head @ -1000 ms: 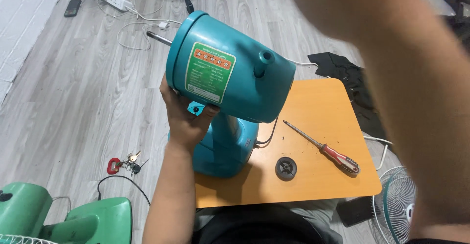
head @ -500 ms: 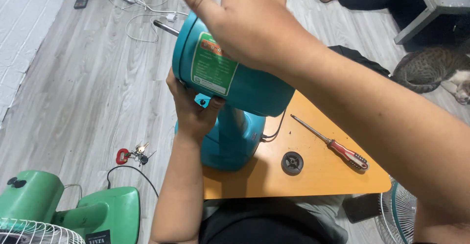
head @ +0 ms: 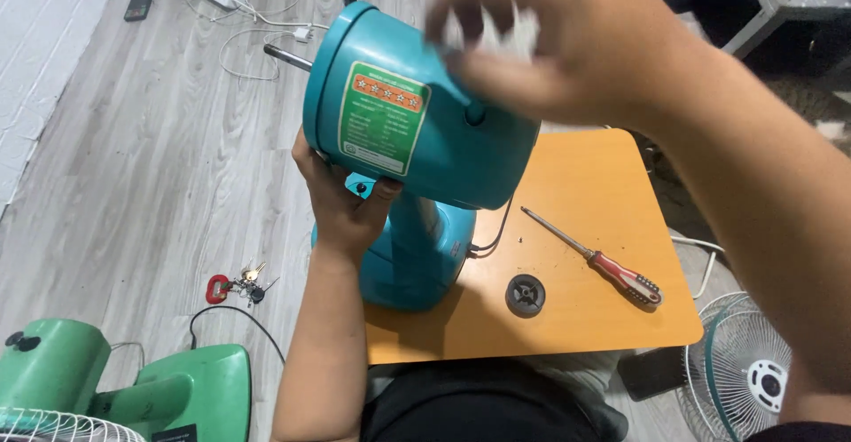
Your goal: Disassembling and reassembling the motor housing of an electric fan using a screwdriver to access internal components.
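The teal fan motor housing point(head: 417, 109) stands tilted on its teal base point(head: 417, 256) at the left end of the orange table point(head: 585, 194). The left hand point(head: 341, 198) grips the housing's lower front rim, thumb wrapped under. The right hand point(head: 541, 43), which half a second ago lay flat over the top, now hovers above the housing's rear; it is blurred, and its fingers seem curled round something white. A red-handled screwdriver point(head: 603, 265) and a black round cap point(head: 525, 294) lie on the table as before.
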